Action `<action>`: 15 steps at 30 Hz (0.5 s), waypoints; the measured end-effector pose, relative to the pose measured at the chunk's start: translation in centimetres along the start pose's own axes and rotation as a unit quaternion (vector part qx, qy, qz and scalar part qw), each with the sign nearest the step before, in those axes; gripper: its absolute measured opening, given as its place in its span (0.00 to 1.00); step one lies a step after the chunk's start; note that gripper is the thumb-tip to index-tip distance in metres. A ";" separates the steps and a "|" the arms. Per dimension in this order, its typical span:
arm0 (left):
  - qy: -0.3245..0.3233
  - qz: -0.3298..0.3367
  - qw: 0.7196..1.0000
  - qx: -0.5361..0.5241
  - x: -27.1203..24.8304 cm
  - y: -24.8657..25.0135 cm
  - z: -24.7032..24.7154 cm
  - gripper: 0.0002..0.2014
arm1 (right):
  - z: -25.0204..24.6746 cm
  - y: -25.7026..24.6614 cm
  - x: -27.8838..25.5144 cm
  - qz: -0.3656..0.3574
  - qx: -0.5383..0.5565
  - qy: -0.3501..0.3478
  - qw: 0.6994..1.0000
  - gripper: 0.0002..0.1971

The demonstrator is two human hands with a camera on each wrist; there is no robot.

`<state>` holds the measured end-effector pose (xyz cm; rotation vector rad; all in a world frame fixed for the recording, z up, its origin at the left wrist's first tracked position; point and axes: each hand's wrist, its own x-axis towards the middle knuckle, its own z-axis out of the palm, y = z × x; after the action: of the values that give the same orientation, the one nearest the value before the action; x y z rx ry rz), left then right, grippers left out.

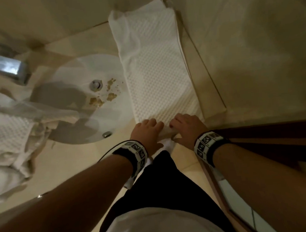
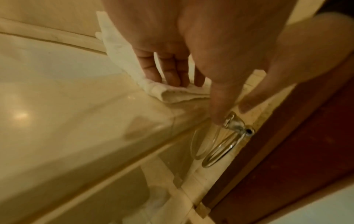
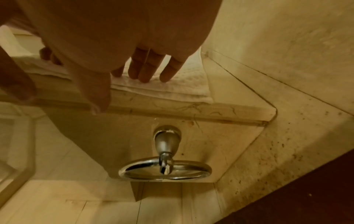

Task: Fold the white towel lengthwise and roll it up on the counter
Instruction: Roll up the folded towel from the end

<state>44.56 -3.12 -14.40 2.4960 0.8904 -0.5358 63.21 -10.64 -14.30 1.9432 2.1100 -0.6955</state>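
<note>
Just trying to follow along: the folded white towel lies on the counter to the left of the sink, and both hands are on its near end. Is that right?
Not quite. The towel lies to the right of the sink, as the head view shows. The rest holds: it is folded on the counter, with the left hand and right hand on its near end.

Beige counter (image 1: 76,167): white towel (image 1: 152,65) flat; 2nd towel (image 1: 8,135) crumpled, prob.

head view high, looking down, wrist views close (under each palm), all sharing the white towel (image 1: 154,65) near edge
</note>
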 end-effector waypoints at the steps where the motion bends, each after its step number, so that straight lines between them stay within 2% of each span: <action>1: 0.010 0.002 1.000 0.019 -0.4 0.2 0.6 0.30 | 0.3 -0.3 -0.1 0.000 -0.021 0.007 1.000 0.22; 4: 0.042 -0.001 0.998 0.036 -1.1 0.4 2.1 0.29 | 1.0 -0.5 -0.1 0.004 -0.054 0.028 0.998 0.21; 7: 0.060 0.005 0.998 0.030 -1.7 0.3 2.6 0.25 | 1.3 -0.1 -0.2 -0.034 -0.071 0.064 0.995 0.21; 9: 0.096 0.000 0.995 0.026 -2.2 0.1 3.4 0.24 | 1.7 0.3 -0.4 -0.065 -0.068 0.097 0.991 0.17; 12: 0.135 -0.035 0.990 -0.001 -2.8 0.2 3.9 0.22 | 1.8 1.1 -0.5 -0.081 -0.053 0.119 0.988 0.11; 15: 0.138 -0.095 0.985 -0.028 -3.4 0.5 3.6 0.18 | 1.4 2.0 0.0 -0.072 -0.026 0.111 0.991 0.05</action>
<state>41.74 -7.04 -15.63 2.4857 1.2391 -0.2202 64.89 -11.24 -15.92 1.9332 2.3928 -0.4603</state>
